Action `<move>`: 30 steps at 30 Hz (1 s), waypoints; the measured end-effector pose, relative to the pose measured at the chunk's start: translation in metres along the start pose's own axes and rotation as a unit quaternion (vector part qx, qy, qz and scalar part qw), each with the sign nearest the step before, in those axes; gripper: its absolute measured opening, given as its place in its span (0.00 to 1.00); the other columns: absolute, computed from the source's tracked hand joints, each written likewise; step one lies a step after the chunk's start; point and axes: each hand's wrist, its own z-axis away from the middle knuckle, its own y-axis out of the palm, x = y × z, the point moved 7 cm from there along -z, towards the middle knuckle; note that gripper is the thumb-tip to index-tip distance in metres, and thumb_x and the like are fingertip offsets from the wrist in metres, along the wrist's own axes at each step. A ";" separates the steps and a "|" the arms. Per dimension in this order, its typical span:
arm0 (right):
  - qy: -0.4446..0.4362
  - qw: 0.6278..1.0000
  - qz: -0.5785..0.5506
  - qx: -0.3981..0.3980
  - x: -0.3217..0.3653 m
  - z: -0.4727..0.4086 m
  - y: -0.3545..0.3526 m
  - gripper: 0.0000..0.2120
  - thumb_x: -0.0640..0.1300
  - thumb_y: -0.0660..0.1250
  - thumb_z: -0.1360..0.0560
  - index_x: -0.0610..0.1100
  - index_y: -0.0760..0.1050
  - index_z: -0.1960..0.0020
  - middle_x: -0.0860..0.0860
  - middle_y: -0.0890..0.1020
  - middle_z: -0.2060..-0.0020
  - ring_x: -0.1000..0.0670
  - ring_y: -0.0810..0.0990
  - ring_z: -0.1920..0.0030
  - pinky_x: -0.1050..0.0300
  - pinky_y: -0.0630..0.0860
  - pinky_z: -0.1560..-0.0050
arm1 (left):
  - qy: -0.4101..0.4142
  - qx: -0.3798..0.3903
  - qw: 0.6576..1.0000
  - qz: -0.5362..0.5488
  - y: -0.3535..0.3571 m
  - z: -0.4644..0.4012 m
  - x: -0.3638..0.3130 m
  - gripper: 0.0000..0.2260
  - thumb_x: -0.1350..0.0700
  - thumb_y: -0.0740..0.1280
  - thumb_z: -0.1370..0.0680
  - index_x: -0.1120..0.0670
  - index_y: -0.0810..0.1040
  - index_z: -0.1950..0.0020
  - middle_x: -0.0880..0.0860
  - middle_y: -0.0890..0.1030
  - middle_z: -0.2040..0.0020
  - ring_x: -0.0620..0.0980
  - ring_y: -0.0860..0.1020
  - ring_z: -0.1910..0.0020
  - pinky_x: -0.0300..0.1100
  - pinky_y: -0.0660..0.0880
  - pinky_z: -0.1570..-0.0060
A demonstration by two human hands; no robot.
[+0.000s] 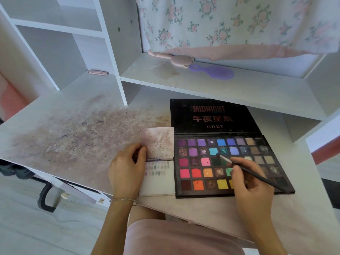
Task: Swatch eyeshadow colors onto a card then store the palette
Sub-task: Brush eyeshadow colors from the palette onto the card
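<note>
Teal pan (213,151) is under the brush (246,172) tip, pigment-loading step: right hand (252,188) pinches brush over open palette (230,164) near desk (73,129) front edge, left hand (127,172) fingers curled on swatch card (158,179) booklet; nxt, carry tip w/o spill to card.

Open lid of the eyeshadow palette (211,116), at 12 o'clock from the colour pans: "MIDNIGHT", "午夜星系", "HDKT"; a smaller line under "MIDNIGHT" is illegible.
</note>
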 end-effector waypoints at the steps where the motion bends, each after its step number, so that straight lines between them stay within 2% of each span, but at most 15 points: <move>1: 0.006 1.000 0.003 -0.015 -0.003 -0.001 -0.009 0.23 0.34 0.61 0.25 0.64 0.75 0.57 0.62 0.80 0.59 0.60 0.79 0.59 0.63 0.78 0.67 | 0.002 0.003 1.000 0.000 0.000 0.000 0.000 0.08 0.53 0.65 0.24 0.53 0.81 0.49 0.55 0.82 0.59 0.54 0.77 0.58 0.41 0.68 0.61; 3: 0.011 0.998 0.016 -0.056 -0.008 -0.005 -0.028 0.22 0.33 0.61 0.25 0.62 0.75 0.57 0.60 0.80 0.60 0.62 0.79 0.59 0.69 0.76 0.67 | 0.010 0.009 1.000 0.001 0.001 0.000 -0.002 0.08 0.54 0.65 0.24 0.54 0.81 0.48 0.55 0.82 0.58 0.55 0.77 0.57 0.41 0.68 0.61; 6: 0.012 0.992 0.053 -0.116 -0.016 -0.011 -0.054 0.13 0.34 0.60 0.24 0.52 0.74 0.54 0.59 0.78 0.58 0.66 0.78 0.56 0.76 0.72 0.68 | 0.011 0.009 1.000 0.003 0.000 0.000 -0.003 0.08 0.54 0.65 0.24 0.55 0.81 0.48 0.57 0.82 0.56 0.57 0.78 0.55 0.43 0.69 0.59; 9: 0.018 0.981 0.114 -0.157 -0.022 -0.016 -0.076 0.08 0.36 0.59 0.23 0.48 0.72 0.51 0.61 0.75 0.58 0.72 0.74 0.56 0.80 0.69 0.66 | 0.016 0.007 1.000 0.000 0.000 0.000 -0.005 0.08 0.55 0.65 0.24 0.56 0.81 0.49 0.59 0.82 0.56 0.60 0.78 0.55 0.45 0.69 0.59; 14: 0.052 0.966 0.172 -0.183 -0.033 -0.024 -0.091 0.05 0.40 0.58 0.23 0.48 0.71 0.50 0.62 0.73 0.62 0.74 0.72 0.59 0.75 0.68 0.69 | 0.017 0.012 1.000 -0.001 0.000 0.000 -0.006 0.08 0.56 0.65 0.23 0.56 0.81 0.48 0.58 0.82 0.55 0.60 0.78 0.55 0.44 0.69 0.58; 17: 0.061 0.963 0.189 -0.180 -0.035 -0.026 -0.091 0.04 0.41 0.58 0.23 0.49 0.71 0.51 0.62 0.73 0.63 0.68 0.74 0.62 0.76 0.68 0.72 | 0.019 0.013 1.000 -0.001 0.000 0.000 -0.006 0.08 0.56 0.64 0.23 0.56 0.81 0.49 0.58 0.82 0.56 0.59 0.78 0.56 0.45 0.70 0.59; 21: 0.076 0.961 0.205 -0.167 -0.037 -0.026 -0.090 0.04 0.41 0.58 0.22 0.47 0.71 0.52 0.61 0.73 0.65 0.62 0.74 0.65 0.73 0.65 0.71 | 0.013 0.016 1.000 0.004 0.001 0.000 -0.006 0.08 0.55 0.64 0.23 0.55 0.81 0.48 0.58 0.82 0.55 0.60 0.78 0.55 0.47 0.71 0.57; 27: 0.083 0.961 0.193 -0.179 -0.037 -0.025 -0.092 0.04 0.41 0.58 0.23 0.47 0.72 0.53 0.60 0.73 0.66 0.62 0.74 0.66 0.72 0.65 0.69 | 0.011 0.019 1.000 0.002 0.002 -0.001 -0.005 0.09 0.55 0.64 0.23 0.56 0.80 0.47 0.58 0.82 0.54 0.61 0.78 0.53 0.49 0.73 0.55; 30: 0.080 0.963 0.191 -0.170 -0.035 -0.026 -0.090 0.05 0.41 0.59 0.23 0.48 0.71 0.54 0.61 0.73 0.66 0.66 0.75 0.64 0.73 0.67 0.72 | 0.009 0.020 1.000 0.006 0.002 -0.001 -0.004 0.10 0.55 0.64 0.23 0.56 0.80 0.46 0.59 0.82 0.53 0.60 0.78 0.53 0.49 0.72 0.55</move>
